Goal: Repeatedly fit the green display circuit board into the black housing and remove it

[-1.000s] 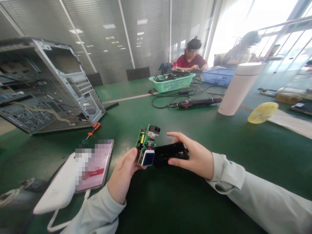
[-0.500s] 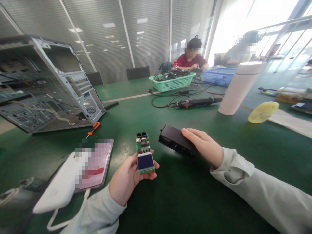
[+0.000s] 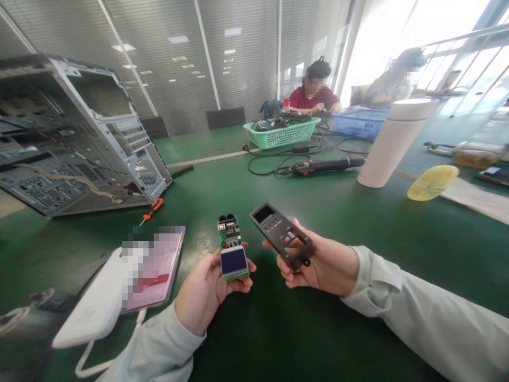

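My left hand [image 3: 210, 278] grips a green circuit board [image 3: 229, 233] from below and from the side. The board carries black and white connectors at its far end and a small dark screen [image 3: 234, 261] at its near end. To the right, my right hand [image 3: 318, 262] holds a black plastic housing [image 3: 280, 233] tilted with its face up. That housing has a rectangular window at the far end, small holes in the middle and larger cut-outs near my palm, through which skin shows. Board and housing are apart, side by side above the green table [image 3: 222, 185].
An open computer case [image 3: 87, 138] stands at left, an orange-handled screwdriver [image 3: 152, 209] beside it. Nearer lie a white power bank [image 3: 95, 297] and a phone [image 3: 169, 265]. Beyond are an electric screwdriver [image 3: 322, 166], green basket [image 3: 282, 133], blue basket [image 3: 353, 123], pale tumbler [image 3: 392, 146] and two people.
My right hand has turned the black housing over, so its face with the cut-outs now points up and my palm is beneath it. The left hand with the circuit board shifted slightly left.
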Tool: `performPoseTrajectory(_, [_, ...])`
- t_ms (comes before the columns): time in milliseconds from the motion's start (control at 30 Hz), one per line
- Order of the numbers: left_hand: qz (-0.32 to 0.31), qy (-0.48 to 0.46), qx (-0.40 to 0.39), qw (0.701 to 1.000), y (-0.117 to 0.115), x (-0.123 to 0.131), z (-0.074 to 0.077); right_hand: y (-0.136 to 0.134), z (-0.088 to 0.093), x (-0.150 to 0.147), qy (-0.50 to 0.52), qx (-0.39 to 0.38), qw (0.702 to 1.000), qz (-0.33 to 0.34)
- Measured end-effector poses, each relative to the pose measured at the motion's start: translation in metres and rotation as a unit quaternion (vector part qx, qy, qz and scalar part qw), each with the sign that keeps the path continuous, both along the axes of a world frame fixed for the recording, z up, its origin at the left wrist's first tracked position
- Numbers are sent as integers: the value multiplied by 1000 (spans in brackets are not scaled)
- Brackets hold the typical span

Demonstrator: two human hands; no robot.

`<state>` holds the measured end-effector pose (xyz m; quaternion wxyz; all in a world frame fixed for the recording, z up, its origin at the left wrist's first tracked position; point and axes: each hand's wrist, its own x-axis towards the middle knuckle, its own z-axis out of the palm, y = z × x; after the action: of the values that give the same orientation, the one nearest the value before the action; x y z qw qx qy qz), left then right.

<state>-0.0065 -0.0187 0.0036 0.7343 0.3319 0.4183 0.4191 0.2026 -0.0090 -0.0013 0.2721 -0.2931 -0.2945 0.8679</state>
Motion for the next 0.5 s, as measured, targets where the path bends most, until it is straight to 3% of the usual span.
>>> performPoseTrajectory(100, [8,2,-3,1000,0,-1,1,-3,4,-2,-62,52,997,-22])
performPoseTrajectory(167, [13,6,-8,1000,0,0,2,-4,6,1,-130,126,982,-44])
performPoseTrajectory(233, [22,11,-18,1000,0,1,4,-3,7,9,-245,252,931,-94])
performPoseTrajectory(300, [35,17,-28,999,0,3,6,-1,9,22,-384,399,815,-172])
performPoseTrajectory(367, [51,22,-38,998,0,5,7,1,9,43,-515,484,666,-240])
performPoseTrajectory(433, [65,26,-43,997,0,6,6,1,8,73,-624,476,558,-270])
performPoseTrajectory(500, [68,23,-41,997,0,5,4,-1,1,116,-713,413,495,-275])
